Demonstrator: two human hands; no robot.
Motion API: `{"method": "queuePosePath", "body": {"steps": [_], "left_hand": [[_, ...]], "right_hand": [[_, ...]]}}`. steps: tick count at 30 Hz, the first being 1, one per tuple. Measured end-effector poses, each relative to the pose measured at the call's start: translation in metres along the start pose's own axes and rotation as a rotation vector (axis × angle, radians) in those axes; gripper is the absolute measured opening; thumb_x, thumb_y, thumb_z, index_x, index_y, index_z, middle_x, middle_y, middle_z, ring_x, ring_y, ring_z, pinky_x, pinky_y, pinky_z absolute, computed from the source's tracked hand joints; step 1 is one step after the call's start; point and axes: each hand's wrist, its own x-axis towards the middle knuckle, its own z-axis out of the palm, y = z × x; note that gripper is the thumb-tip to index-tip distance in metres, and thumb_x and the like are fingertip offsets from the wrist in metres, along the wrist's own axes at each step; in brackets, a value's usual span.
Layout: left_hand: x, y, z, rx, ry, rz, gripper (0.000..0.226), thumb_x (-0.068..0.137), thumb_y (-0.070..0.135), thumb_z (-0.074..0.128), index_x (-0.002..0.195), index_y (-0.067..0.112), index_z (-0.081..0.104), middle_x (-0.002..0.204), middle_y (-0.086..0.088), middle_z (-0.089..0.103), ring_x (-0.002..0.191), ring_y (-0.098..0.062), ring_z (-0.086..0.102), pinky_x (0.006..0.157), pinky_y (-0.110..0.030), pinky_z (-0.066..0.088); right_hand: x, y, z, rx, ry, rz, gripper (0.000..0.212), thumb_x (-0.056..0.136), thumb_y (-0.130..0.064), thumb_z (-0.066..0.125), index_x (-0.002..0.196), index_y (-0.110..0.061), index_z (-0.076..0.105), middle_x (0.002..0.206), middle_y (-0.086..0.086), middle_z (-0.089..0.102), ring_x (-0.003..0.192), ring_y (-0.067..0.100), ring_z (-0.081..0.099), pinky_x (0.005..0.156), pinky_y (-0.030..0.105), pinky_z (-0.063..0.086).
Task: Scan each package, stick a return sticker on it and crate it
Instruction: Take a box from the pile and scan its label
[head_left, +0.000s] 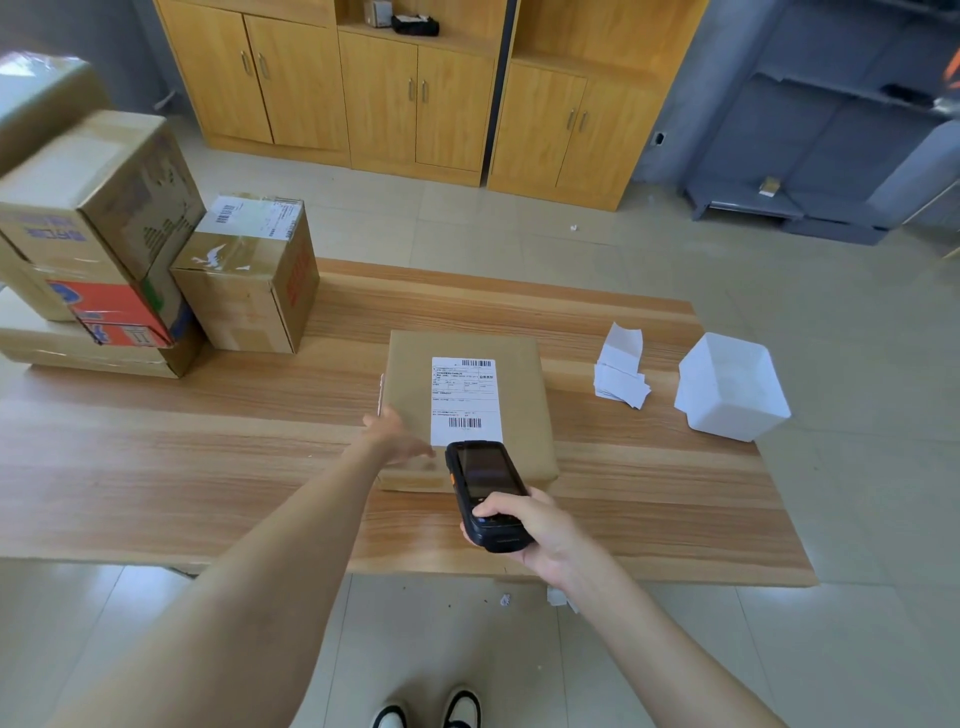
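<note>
centre frame | your left hand (397, 434) lies flat, fingers straight, on the brown paper parcel (519, 395) | your right hand (540, 530) grips the black handheld scanner (485, 493)

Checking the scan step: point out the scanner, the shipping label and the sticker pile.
scanner (485, 473), head view, on its screen
shipping label (465, 397), head view, middle of white sheet
sticker pile (621, 382), head view, top slips
</note>
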Motion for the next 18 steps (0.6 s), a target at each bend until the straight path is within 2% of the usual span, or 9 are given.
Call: {"method": "queuePosePath", "body": {"steps": [7,11,15,18], "left_hand": [[-0.002,-0.001,-0.001,0.026,-0.019,0.002,0.109,0.077,0.033,0.077,0.15,0.007,0.001,0.149,-0.02,0.013,0.136,-0.038,0.028,0.112,-0.043,0.031],[-0.002,-0.002,-0.004,0.025,-0.027,0.0,0.108,0.077,0.032,0.077,0.15,0.007,0.002,0.151,-0.02,0.008,0.137,-0.039,0.026,0.112,-0.043,0.029],[-0.002,-0.003,-0.005,0.035,-0.021,-0.002,0.109,0.077,0.033,0.077,0.151,0.007,0.002,0.15,-0.02,0.01,0.137,-0.038,0.027,0.112,-0.044,0.031],[-0.002,-0.004,-0.005,0.032,-0.019,-0.008,0.109,0.076,0.033,0.078,0.151,0.007,0.002,0.15,-0.02,0.01,0.137,-0.037,0.027,0.111,-0.042,0.031]], "right_hand": [[-0.001,0.001,-0.002,-0.041,0.014,-0.066,0.07,0.058,0.004,0.076,0.123,-0.003,0.049,0.118,0.026,0.063,0.089,0.034,0.064,0.077,0.039,0.055],[0.001,-0.004,-0.012,-0.011,0.068,-0.106,0.062,0.067,0.009,0.073,0.123,-0.003,0.049,0.119,0.026,0.061,0.091,0.034,0.064,0.079,0.04,0.053],[0.004,-0.016,-0.035,-0.007,0.181,-0.147,0.054,0.073,0.011,0.069,0.119,-0.005,0.045,0.108,0.018,0.061,0.085,0.028,0.063,0.065,0.034,0.053],[0.01,-0.028,-0.061,0.009,0.284,-0.18,0.057,0.074,0.011,0.07,0.122,-0.004,0.043,0.104,0.014,0.06,0.081,0.024,0.062,0.058,0.03,0.051]]}}
